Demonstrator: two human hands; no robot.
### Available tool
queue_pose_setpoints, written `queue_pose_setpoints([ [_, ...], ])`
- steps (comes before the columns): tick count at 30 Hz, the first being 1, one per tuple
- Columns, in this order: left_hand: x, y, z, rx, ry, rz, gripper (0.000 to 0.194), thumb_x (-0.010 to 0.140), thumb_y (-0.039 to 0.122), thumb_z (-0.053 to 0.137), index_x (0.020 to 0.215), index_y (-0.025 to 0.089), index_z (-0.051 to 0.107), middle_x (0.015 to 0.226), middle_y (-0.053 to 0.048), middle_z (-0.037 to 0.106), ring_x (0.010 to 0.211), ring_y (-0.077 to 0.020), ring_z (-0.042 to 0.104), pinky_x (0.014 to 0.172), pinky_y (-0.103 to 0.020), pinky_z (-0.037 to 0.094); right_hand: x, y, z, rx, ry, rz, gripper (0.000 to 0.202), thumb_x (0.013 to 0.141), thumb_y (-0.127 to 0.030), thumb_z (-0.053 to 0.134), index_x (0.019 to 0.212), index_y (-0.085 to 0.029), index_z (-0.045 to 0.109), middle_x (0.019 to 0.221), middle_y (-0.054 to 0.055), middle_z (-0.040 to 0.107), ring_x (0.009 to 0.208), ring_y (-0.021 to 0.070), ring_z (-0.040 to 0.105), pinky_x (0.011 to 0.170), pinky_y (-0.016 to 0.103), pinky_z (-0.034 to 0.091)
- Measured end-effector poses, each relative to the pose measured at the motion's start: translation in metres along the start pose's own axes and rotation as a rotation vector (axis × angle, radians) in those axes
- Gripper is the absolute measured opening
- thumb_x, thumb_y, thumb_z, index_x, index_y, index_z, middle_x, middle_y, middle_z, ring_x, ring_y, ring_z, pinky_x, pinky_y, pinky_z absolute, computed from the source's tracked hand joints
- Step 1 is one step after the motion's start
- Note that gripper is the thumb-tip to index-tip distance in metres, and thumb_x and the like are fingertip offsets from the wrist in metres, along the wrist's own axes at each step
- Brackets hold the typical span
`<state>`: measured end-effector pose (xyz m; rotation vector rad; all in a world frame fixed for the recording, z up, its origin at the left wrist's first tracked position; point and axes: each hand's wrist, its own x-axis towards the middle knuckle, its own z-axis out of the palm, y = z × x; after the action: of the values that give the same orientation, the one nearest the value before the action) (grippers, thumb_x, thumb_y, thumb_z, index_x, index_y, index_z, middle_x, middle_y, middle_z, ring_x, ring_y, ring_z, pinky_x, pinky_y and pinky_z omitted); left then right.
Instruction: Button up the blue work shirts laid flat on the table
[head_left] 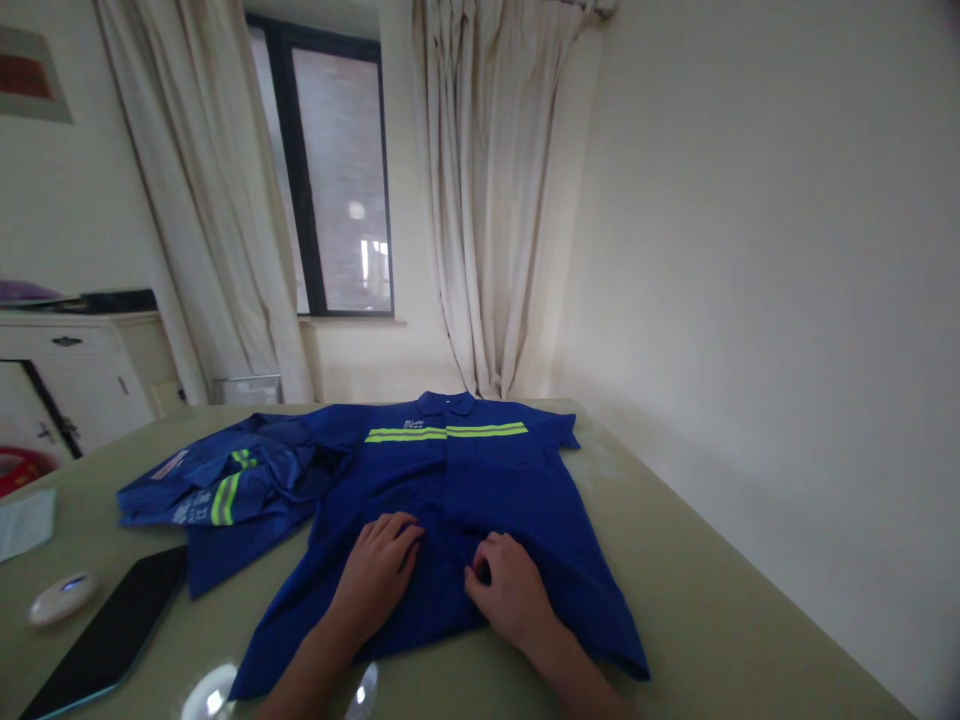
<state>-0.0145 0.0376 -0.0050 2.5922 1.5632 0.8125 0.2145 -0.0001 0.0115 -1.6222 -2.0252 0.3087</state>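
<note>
The shirt [487, 480] lies beneath each grip [384, 562] [511, 590]; whether either pinches it, I cannot tell.

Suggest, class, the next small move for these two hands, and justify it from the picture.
Probably smooth the spread blue shirt outward at its lower front: the left hand and right hand are already on it, and it looks creased around them.

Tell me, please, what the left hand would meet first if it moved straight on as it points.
Most likely the spread blue shirt, whose front the left hand may already be touching.
</note>
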Motion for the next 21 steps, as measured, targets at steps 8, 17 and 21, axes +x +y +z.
queue_pose_setpoints([
  [8, -0.011, 0.064, -0.011, -0.38, -0.117, 0.076, 0.031, 0.092, 0.039, 0.063, 0.122, 0.028, 0.065, 0.122, -0.007, 0.067, 0.114, -0.0258, 0.061, 0.105, -0.043, 0.047, 0.013, 0.014, 0.002, 0.723, -0.018, 0.133, 0.031, 0.086, -0.044, 0.061, 0.068, -0.019, 0.06, 0.062, -0.004, 0.052, 0.063, 0.0129, 0.047, 0.06, 0.025, 0.035],
  [17, -0.014, 0.053, 0.002, -0.349, 0.076, 0.153, 0.026, 0.091, 0.014, 0.055, 0.105, 0.027, 0.072, 0.101, -0.004, 0.073, 0.092, -0.0198, 0.068, 0.086, -0.033, 0.055, 0.007, 0.005, -0.001, 0.81, -0.105, 0.135, 0.041, 0.083, -0.055, 0.064, 0.063, -0.02, 0.056, 0.06, -0.006, 0.044, 0.063, 0.0126, 0.041, 0.061, 0.026, 0.031],
  [21, -0.012, 0.055, 0.003, -0.54, 0.145, 0.118, 0.023, 0.09, 0.012, 0.055, 0.094, 0.025, 0.074, 0.094, -0.005, 0.072, 0.087, -0.0177, 0.068, 0.077, -0.028, 0.055, 0.006, 0.009, -0.004, 0.854, -0.167, 0.135, 0.03, 0.079, -0.045, 0.066, 0.064, -0.02, 0.06, 0.059, -0.006, 0.045, 0.062, 0.0122, 0.042, 0.06, 0.026, 0.031],
])
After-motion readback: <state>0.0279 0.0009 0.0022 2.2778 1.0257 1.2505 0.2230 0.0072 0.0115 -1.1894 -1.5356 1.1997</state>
